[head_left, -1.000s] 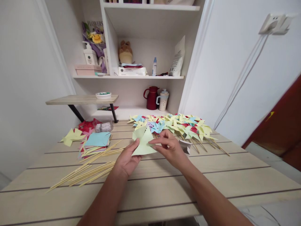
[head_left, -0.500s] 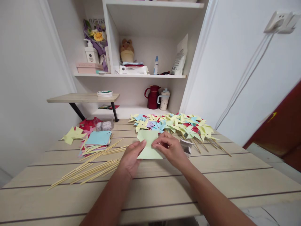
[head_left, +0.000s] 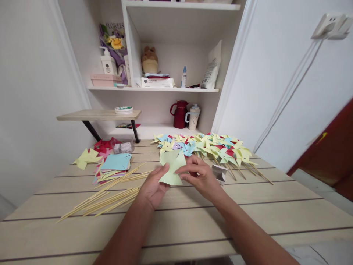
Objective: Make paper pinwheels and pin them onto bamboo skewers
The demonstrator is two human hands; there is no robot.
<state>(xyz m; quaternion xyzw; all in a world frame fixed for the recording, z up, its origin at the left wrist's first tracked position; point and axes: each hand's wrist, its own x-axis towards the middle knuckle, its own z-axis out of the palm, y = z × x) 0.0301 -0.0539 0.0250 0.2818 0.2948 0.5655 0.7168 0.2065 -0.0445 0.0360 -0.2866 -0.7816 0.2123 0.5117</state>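
Both hands (head_left: 176, 180) on a pale green paper square (head_left: 172, 167) above the table (head_left: 193, 217)

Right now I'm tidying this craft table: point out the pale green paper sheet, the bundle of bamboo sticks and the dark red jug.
pale green paper sheet (head_left: 171, 170), head view, sheet's middle.
bundle of bamboo sticks (head_left: 110, 200), head view, mid-length.
dark red jug (head_left: 180, 116), head view, jug's body.

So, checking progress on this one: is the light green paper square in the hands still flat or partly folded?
Partly folded: the light green paper square shows raised flaps pinched between left hand and right hand.
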